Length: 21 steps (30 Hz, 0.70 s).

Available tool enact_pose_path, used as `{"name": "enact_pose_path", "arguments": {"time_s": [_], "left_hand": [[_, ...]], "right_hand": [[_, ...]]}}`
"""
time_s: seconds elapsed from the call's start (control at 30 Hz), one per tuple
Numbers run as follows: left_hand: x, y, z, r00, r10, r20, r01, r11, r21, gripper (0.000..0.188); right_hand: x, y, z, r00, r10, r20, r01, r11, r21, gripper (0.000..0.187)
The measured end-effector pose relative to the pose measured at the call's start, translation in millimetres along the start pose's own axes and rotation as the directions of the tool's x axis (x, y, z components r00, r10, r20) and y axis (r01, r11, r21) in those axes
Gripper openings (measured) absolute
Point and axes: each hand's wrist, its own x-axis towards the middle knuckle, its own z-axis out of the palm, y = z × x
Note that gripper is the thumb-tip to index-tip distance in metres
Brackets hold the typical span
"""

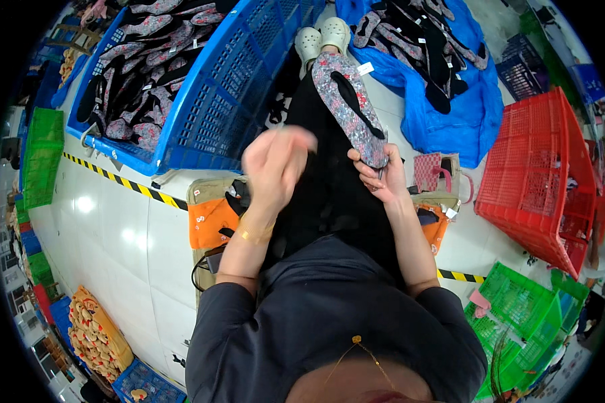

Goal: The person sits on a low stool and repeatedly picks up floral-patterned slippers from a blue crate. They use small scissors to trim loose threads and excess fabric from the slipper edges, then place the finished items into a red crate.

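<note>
My right hand [384, 176] grips the near end of a long floral fabric slipper [346, 101] with a black slit opening and a white tag at its edge. The slipper lies over my legs, its far end near my shoes. Something thin and dark shows by the right fingers, too small to make out. My left hand [277, 161] is raised to the left of the slipper, apart from it. Motion smears its fingers, so I cannot see whether they hold anything.
A large blue basket [208, 94] full of similar floral and black pieces stands at the left. More lie on blue plastic sheeting [444, 131] at the far right. A red crate [517, 181] and green crates [517, 302] stand right. Orange-covered padding [212, 225] flanks my legs.
</note>
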Motion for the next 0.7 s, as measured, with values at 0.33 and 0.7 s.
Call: {"name": "enact_pose_path", "arguments": {"time_s": [0.33,0.7], "left_hand": [[-13.0,141.7,58.8,0.633,0.467,0.618,0.032,0.781,-0.623,0.013],[37.0,66.6,40.3,0.978,0.136,0.158,-0.146,0.988,0.054,0.055]], "right_hand": [[-25.4,1.0,-17.4,0.995,0.014,0.102,0.007,0.981,-0.196,0.055],[-33.3,7.1,-4.7,0.845,-0.532,0.053,0.256,0.315,-0.914,0.051]]}}
